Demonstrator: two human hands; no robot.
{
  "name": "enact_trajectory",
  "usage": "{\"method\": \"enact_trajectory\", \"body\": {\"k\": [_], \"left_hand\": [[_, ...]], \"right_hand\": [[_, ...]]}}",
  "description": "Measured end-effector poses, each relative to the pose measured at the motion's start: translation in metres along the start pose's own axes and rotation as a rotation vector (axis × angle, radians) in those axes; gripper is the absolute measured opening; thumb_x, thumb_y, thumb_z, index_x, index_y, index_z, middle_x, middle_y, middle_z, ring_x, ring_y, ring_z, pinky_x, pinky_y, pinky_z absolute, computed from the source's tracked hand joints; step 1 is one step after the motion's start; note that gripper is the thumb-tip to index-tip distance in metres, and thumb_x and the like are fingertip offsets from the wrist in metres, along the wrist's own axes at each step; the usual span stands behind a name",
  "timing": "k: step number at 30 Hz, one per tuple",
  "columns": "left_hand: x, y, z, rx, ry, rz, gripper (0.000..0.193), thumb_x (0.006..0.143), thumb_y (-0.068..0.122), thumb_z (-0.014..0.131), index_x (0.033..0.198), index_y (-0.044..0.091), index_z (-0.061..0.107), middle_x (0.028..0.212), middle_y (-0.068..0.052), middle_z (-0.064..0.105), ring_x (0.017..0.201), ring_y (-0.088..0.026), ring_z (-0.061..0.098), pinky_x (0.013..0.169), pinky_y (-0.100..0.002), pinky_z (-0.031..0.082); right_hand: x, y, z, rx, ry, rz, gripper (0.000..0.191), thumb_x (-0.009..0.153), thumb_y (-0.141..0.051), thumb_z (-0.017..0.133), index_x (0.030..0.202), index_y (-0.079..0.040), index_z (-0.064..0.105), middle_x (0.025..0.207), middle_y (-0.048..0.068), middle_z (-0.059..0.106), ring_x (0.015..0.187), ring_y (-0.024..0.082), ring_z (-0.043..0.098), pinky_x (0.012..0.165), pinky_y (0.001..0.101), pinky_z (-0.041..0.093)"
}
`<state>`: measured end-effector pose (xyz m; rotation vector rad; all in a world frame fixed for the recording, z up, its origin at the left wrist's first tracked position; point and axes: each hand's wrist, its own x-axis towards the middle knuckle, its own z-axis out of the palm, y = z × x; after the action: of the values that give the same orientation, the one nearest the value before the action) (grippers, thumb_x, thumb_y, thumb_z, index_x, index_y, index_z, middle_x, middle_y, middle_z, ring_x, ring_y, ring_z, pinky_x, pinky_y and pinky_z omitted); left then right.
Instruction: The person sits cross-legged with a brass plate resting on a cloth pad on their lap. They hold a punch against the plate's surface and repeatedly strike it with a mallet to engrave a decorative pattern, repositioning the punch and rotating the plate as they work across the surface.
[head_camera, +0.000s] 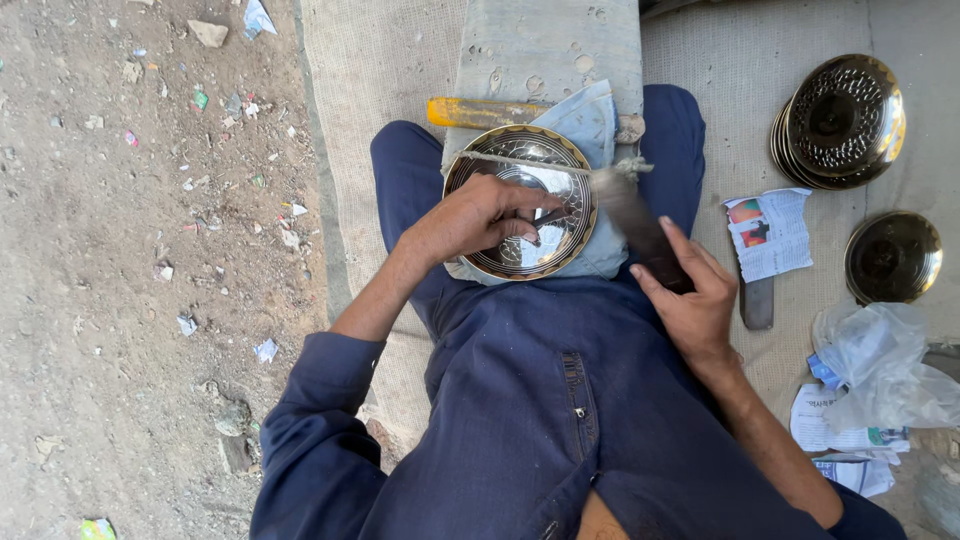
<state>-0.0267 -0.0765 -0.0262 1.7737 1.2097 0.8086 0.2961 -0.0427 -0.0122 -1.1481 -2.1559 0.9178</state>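
Head view is showing the left hand (470, 220) pinching a thin dark metal punch (548, 216) against the round engraved brass plate (520, 205) lying at frame centre on a pale blue cloth (590, 120), the punch's long axis running left to right with its tip pointing right. The right hand (690, 300) is gripping a dark blurred hammer (630, 215), its axis slanting from lower right toward the plate. At upper right are sitting one stack of brass plates (840, 120) and one single dark plate (893, 257).
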Motion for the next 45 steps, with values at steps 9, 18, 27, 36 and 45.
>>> {"method": "enact_trajectory", "body": {"k": [9,18,27,36,45], "left_hand": [[-0.001,0.018,-0.004,0.019,0.054,-0.073,0.046,0.085,0.009,0.08,0.13,0.01,0.07,0.089,-0.01,0.077,0.073,-0.018,0.073,0.072,-0.034,0.056],[-0.06,-0.005,-0.001,-0.456,0.95,-0.147,0.043,0.094,0.0,0.078,0.133,-0.001,0.06,0.091,-0.002,0.061,0.078,-0.011,0.064,0.071,-0.029,0.06],[-0.176,-0.013,0.064,-0.19,1.728,-0.992,0.041,0.099,0.008,0.058,0.137,-0.006,0.051,0.084,-0.008,0.065,0.057,-0.015,0.055,0.044,-0.033,0.044],[-0.251,0.001,0.132,0.689,1.283,-1.448,0.025,0.102,0.023,0.058,0.117,0.003,0.061,0.103,-0.017,0.065,0.091,-0.039,0.066,0.07,-0.049,0.054],[-0.286,-0.01,0.126,0.739,1.079,-1.454,0.02,0.102,0.025,0.057,0.108,0.006,0.06,0.101,-0.012,0.061,0.096,-0.034,0.062,0.077,-0.046,0.052]], "right_hand": [[0.007,-0.011,-0.006,-0.069,-0.111,0.146,0.068,0.085,-0.008,0.087,0.148,-0.012,0.061,0.101,0.011,0.073,0.085,0.016,0.068,0.08,0.0297,0.055],[0.017,-0.005,0.013,0.315,0.128,0.311,0.057,0.098,-0.006,0.071,0.152,-0.001,0.053,0.104,0.005,0.065,0.082,0.011,0.061,0.071,0.0283,0.052],[0.054,-0.004,0.013,0.35,0.076,0.651,0.028,0.104,-0.028,0.065,0.117,-0.004,0.06,0.075,0.002,0.061,0.058,0.009,0.056,0.049,0.0274,0.049],[0.052,-0.03,0.036,0.273,0.079,0.684,0.026,0.103,-0.031,0.068,0.102,-0.007,0.058,0.072,0.002,0.059,0.054,0.01,0.054,0.045,0.0287,0.047],[0.035,-0.049,0.062,0.219,0.116,0.735,0.029,0.098,-0.029,0.074,0.1,-0.004,0.059,0.072,0.003,0.059,0.054,0.011,0.054,0.044,0.0296,0.046]]}}
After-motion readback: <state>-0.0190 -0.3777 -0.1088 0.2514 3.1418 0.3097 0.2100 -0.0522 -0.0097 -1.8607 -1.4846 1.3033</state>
